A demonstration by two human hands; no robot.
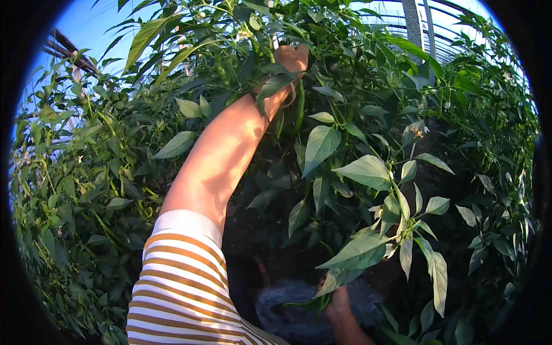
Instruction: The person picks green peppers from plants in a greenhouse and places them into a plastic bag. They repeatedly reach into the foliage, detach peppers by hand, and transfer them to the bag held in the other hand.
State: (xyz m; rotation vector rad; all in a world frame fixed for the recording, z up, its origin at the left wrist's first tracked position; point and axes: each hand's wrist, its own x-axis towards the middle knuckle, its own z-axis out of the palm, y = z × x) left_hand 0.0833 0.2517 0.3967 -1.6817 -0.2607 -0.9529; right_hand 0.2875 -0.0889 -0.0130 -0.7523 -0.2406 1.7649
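My left hand (294,58) is raised among the leaves of a pepper plant (321,144), its fingers curled and partly hidden. What they touch cannot be made out. A leaf crosses the wrist, which wears a thin band (291,97). Just below that hand hangs a long green pepper (300,108). Low in the picture, in shade, my right hand (339,301) holds several slender green peppers (311,303), with leaves covering part of it. Beneath it lies clear plastic sheeting or a bag (280,297).
Dense pepper plants (73,172) stand on the left, with more foliage (496,142) on the right. A leafy branch (396,233) with white flowers juts out above my right hand. Behind rise a pale post (413,26) and the curved ribs of a greenhouse.
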